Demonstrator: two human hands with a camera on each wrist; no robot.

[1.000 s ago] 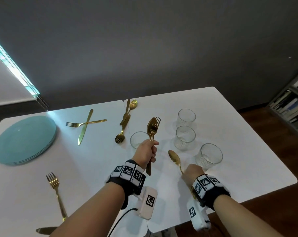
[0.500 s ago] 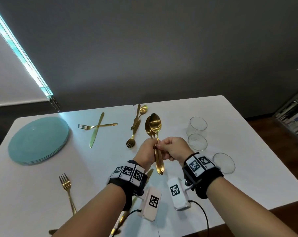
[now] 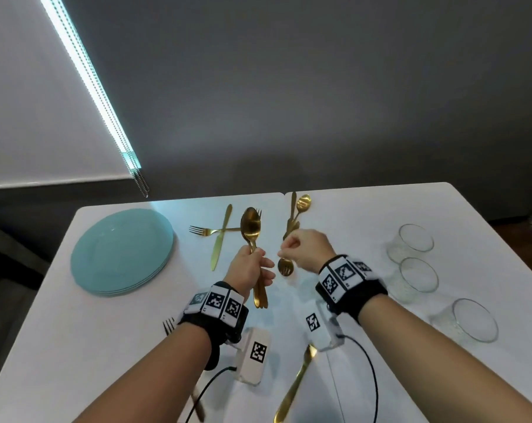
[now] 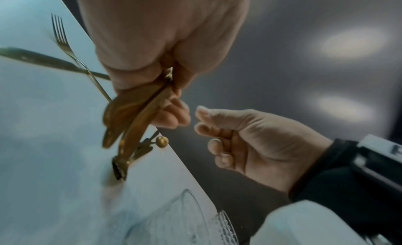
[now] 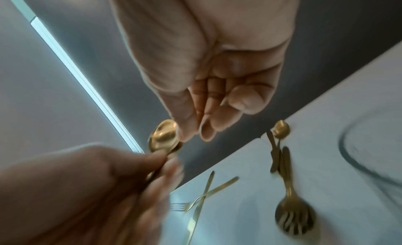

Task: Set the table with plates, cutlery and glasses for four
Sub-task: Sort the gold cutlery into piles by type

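Now left hand (image 3: 248,267) grasps cutlery bundle (image 3: 252,236) upright above worktop (image 3: 365,215); right hand (image 3: 307,250) empty, fingers loosely curled. Risk: smooth handles slide in one-handed grip, piece drops onto glasses (image 3: 417,274).

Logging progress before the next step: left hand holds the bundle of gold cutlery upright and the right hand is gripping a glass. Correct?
Not quite. The left hand does hold the gold cutlery, but the right hand holds nothing; its fingers are loosely curled, as the left wrist view shows. The glasses stand untouched.
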